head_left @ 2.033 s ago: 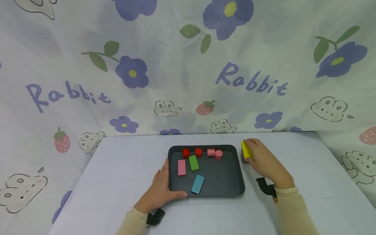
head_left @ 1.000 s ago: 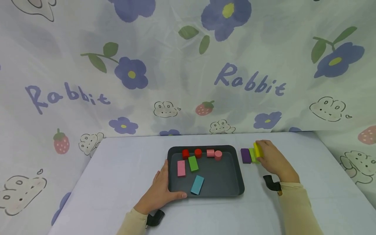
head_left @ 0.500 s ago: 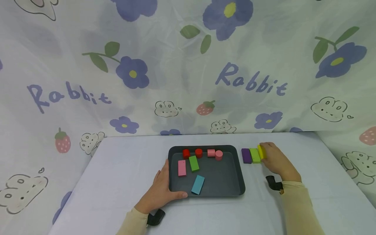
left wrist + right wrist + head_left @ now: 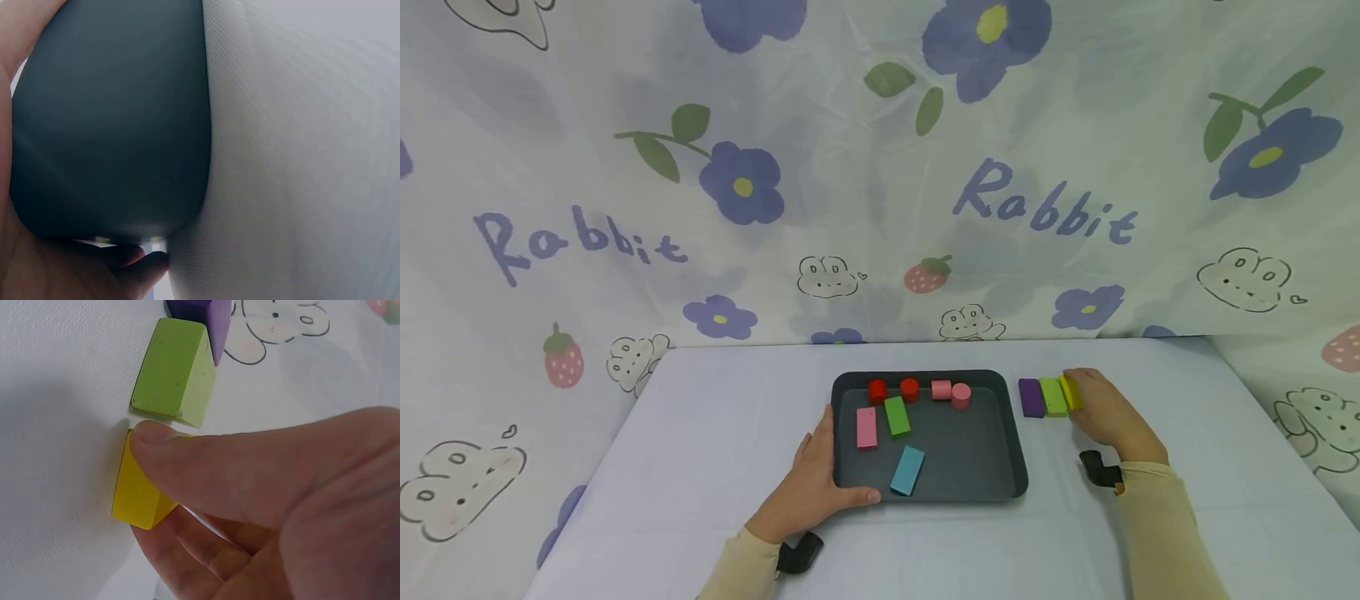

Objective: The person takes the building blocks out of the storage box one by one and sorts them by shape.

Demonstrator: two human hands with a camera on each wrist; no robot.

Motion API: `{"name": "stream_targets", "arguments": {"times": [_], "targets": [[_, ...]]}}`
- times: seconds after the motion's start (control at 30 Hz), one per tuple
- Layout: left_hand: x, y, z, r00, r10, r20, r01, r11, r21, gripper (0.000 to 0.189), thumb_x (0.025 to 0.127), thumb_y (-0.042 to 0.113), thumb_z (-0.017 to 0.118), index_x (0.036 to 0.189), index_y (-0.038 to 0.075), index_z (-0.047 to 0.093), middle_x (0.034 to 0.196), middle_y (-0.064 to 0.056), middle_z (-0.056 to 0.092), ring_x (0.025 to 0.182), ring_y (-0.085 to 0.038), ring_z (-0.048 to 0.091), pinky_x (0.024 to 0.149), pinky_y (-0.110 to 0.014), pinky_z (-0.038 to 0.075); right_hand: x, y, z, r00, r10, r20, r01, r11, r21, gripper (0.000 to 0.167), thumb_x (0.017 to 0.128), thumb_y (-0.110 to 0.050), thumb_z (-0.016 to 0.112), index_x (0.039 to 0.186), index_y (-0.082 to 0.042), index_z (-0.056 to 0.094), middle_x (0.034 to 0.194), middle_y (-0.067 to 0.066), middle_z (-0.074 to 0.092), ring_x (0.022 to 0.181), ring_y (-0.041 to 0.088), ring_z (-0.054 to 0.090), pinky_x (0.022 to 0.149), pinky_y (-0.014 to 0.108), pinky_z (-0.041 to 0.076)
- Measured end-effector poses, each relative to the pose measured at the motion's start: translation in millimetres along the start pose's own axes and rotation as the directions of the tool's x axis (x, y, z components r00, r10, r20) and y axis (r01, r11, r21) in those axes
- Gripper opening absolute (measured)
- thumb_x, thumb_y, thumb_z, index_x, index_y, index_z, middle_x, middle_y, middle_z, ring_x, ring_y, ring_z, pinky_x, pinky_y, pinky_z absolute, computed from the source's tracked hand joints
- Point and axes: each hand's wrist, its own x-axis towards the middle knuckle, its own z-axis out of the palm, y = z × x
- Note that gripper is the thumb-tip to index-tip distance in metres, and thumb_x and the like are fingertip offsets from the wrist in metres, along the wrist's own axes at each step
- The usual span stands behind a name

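Right hand pinches yellow block on the table, just beside green block; left hand grips near-left corner of tray.

A table covered with a pale lavender cloth carries everything. A dark grey tray sits on it near the middle. Just right of the tray's far corner, three blocks lie in a row on the cloth: a purple block nearest the tray, a light green block beside it, and a yellow block farthest from the tray.
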Motion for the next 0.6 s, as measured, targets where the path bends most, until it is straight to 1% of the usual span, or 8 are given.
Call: {"name": "stream_targets", "arguments": {"times": [0.2, 0.33, 0.5, 0.6], "targets": [[0.2, -0.7, -0.3, 1.0, -0.001, 0.003, 0.001, 1.0, -0.008, 0.141, 0.072, 0.064, 0.082, 0.159, 0.002, -0.01, 0.168, -0.013, 0.002, 0.154, -0.031, 0.009, 0.123, -0.053, 0.0, 1.4, 1.3, 2.9, 1.0, 0.006, 0.012, -0.006, 1.0, 0.007, 0.058, 0.083, 0.011, 0.066, 0.136, 0.019, 0.043, 0.136, 0.042, 0.043, 0.121, 0.054, 0.046, 0.104, 0.067, 0.038], [0.9, -1.5, 0.2, 1.0, 0.001, -0.003, -0.001, 1.0, -0.004, 0.141, 0.072, 0.064, 0.082, 0.159, 0.001, -0.009, 0.168, -0.014, 0.002, 0.154, -0.032, 0.009, 0.123, -0.054, 0.0, 1.1, 0.2, 1.6, 1.0, 0.019, 0.019, -0.019, 1.0, 0.002, 0.061, 0.083, 0.012, 0.065, 0.139, 0.018, 0.042, 0.138, 0.043, 0.04, 0.124, 0.057, 0.043, 0.105, 0.068, 0.036], [1.6, -2.2, 1.3, 1.0, 0.001, -0.011, -0.001, 1.0, -0.004, 0.142, 0.071, 0.065, 0.082, 0.159, 0.001, -0.009, 0.168, -0.014, 0.002, 0.154, -0.032, 0.009, 0.122, -0.055, 0.001, -0.3, -6.4, -6.0, 0.999, 0.028, -0.021, -0.029, 0.999, -0.027, 0.062, 0.082, 0.018, 0.056, 0.142, 0.014, 0.041, 0.144, 0.044, 0.03, 0.13, 0.061, 0.033, 0.104, 0.071, 0.033], [1.6, -2.0, 1.5, 1.0, 0.002, -0.017, -0.002, 1.0, -0.01, 0.142, 0.071, 0.065, 0.083, 0.159, 0.001, -0.008, 0.168, -0.014, 0.002, 0.153, -0.032, 0.009, 0.122, -0.055, 0.002, -1.9, -13.9, -12.4, 0.999, 0.006, -0.045, -0.008, 0.999, -0.034, 0.064, 0.082, 0.02, 0.056, 0.143, 0.012, 0.041, 0.147, 0.043, 0.028, 0.131, 0.061, 0.031, 0.103, 0.071, 0.035]]}}
